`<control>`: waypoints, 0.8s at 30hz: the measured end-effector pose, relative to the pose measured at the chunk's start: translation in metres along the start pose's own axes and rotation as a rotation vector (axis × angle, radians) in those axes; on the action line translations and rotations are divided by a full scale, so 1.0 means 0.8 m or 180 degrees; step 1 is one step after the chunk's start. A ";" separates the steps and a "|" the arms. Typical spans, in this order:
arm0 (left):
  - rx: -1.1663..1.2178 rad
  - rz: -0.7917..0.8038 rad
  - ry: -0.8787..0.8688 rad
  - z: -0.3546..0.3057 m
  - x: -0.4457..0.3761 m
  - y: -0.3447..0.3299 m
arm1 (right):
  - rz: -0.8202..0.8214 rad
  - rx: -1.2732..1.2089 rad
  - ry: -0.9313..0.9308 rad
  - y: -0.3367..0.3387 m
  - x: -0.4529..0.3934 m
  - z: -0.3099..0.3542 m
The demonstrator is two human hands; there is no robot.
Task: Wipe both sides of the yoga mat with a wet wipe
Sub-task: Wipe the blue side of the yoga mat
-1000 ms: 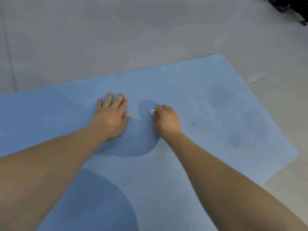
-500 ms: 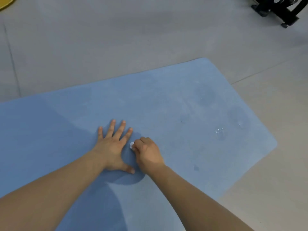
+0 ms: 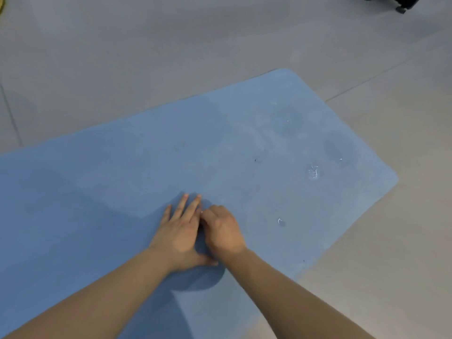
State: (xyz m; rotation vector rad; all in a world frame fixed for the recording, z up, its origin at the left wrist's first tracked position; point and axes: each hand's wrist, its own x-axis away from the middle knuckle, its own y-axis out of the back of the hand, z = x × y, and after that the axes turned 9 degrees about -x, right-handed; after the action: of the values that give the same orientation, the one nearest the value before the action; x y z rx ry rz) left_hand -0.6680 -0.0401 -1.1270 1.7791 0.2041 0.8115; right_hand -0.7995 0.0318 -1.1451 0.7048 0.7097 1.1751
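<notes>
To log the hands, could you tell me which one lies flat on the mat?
The left hand, fingers spread on the mat; the right hand is curled beside it.

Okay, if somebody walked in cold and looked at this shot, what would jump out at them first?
Probably the big blue yoga mat lying flat across the grey floor. Next, the two hands close together near the mat's middle: the left hand pressed flat with fingers spread, the right hand curled beside it with a tiny white bit at its fingertips. Whitish flecks dot the mat toward its right end.

One yoga mat [image 3: 220, 148], two hands: left hand [image 3: 179, 234], right hand [image 3: 223, 231].
</notes>
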 end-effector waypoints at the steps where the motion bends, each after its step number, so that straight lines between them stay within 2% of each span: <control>1: 0.0028 -0.0036 -0.0005 -0.001 0.000 -0.003 | 0.0106 -0.0073 0.0078 -0.001 0.009 0.005; 5: -0.0024 -0.0455 -0.0071 0.003 0.003 -0.025 | 0.0245 0.0300 0.0462 0.035 0.014 -0.040; 8: -0.0239 -0.0738 -0.0287 0.002 0.005 -0.037 | -0.0289 0.0617 -0.0096 0.093 0.012 -0.104; 11: -0.0313 -0.0773 -0.0469 -0.003 0.003 -0.037 | -0.0551 0.0656 -0.0638 0.109 0.015 -0.113; 14: -0.0240 -0.0572 -0.0500 -0.010 0.001 -0.036 | -0.0320 0.0275 -0.0415 0.067 0.038 -0.065; 17: -0.0193 -0.0775 -0.0762 -0.015 -0.001 -0.040 | 0.0070 -0.0026 -0.0026 0.038 0.079 -0.033; 21: -0.0140 -0.1023 -0.1117 -0.033 -0.010 -0.045 | 0.0232 0.0171 0.0277 0.066 0.090 -0.073; 24: -0.0100 -0.1252 -0.1014 -0.056 -0.025 -0.040 | 0.0034 0.0637 0.0095 0.119 0.081 -0.136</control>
State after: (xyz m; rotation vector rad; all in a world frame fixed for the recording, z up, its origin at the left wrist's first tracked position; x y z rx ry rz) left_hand -0.7023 -0.0035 -1.1569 1.7361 0.3149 0.2459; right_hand -0.9240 0.1293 -1.1414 0.8601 0.8577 1.1360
